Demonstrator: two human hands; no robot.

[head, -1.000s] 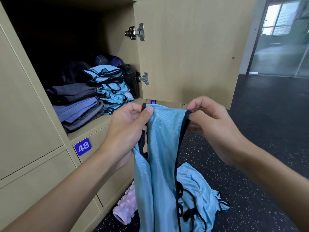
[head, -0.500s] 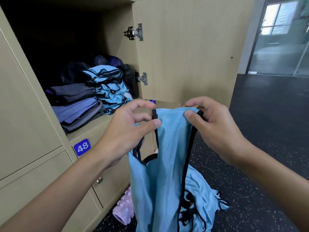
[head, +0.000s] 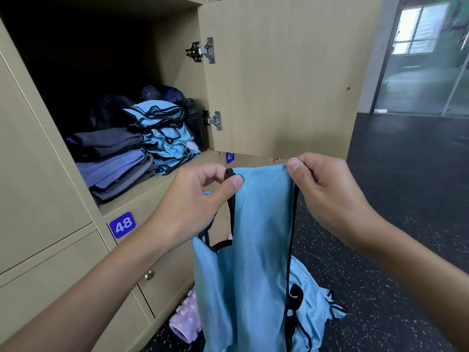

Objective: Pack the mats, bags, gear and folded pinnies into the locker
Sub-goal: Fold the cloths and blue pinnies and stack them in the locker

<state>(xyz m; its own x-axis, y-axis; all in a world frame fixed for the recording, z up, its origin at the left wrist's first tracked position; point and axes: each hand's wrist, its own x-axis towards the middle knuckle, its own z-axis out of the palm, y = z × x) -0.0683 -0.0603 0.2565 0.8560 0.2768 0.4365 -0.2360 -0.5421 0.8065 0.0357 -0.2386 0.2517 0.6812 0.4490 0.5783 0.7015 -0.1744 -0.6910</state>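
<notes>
A light blue pinny (head: 256, 240) with black trim hangs in front of me, held up by its top edge. My left hand (head: 195, 207) pinches its left shoulder strap and my right hand (head: 327, 191) pinches the right corner. Inside the open locker (head: 127, 199), folded blue pinnies (head: 165, 133) are stacked at the right, and folded grey and purple mats (head: 114, 163) lie at the left. Dark bags (head: 109, 113) sit behind them. More blue pinnies (head: 312, 295) lie on the floor below.
The locker door (head: 279, 72) stands open to the right. A pink ridged foam roller (head: 185, 323) lies on the dark speckled floor (head: 393, 199) at the lockers' base. A black bottle (head: 194, 118) stands at the locker's right wall. Closed locker 48 (head: 122, 224) is below.
Both hands have spread a little apart, stretching the pinny's top edge wider. The left thumb has re-pinched the strap. The pinny has dropped slightly.
</notes>
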